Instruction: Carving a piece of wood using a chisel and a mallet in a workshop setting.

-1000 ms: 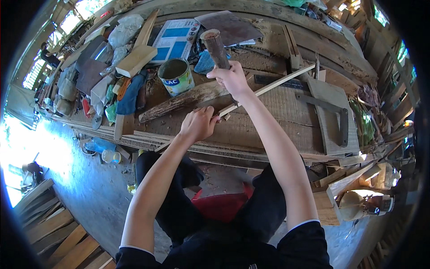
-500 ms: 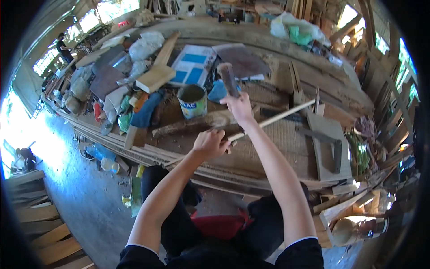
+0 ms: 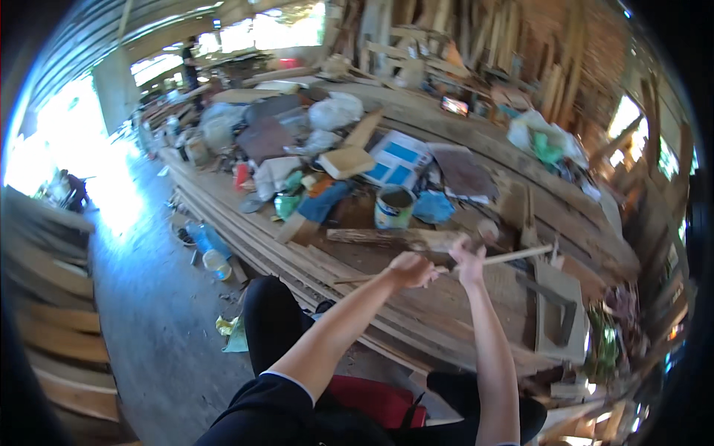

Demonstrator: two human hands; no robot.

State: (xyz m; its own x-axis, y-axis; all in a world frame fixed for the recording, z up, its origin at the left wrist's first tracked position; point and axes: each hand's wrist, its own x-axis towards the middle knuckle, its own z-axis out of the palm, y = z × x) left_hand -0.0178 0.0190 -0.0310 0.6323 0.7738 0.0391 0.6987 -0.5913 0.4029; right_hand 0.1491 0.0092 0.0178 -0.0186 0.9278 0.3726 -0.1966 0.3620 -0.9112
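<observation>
My left hand [image 3: 413,270] is closed on a long pale wooden strip [image 3: 520,254] that runs across the workbench [image 3: 491,312]. Whether its fingers also pinch something smaller is hidden. Just right of it, my right hand [image 3: 468,262] grips a wooden mallet [image 3: 488,231], blurred and seen partly behind the fingers. Beyond both hands lies a rough length of timber [image 3: 387,236]. A tin can [image 3: 393,207] stands behind that timber, with a crumpled blue bag [image 3: 433,207] beside it.
To the right lie a metal square [image 3: 569,316] and a flat board [image 3: 549,297]. Plastic bags [image 3: 336,111], wood blocks [image 3: 346,163] and printed sheets [image 3: 399,158] crowd the far left. Plastic bottles [image 3: 216,262] lie on the floor. Another person [image 3: 190,63] stands far off.
The view has turned left, so the bench sits farther right. My right hand has swung the mallet down from its raised position, close to my left hand. My left hand stays at the strip.
</observation>
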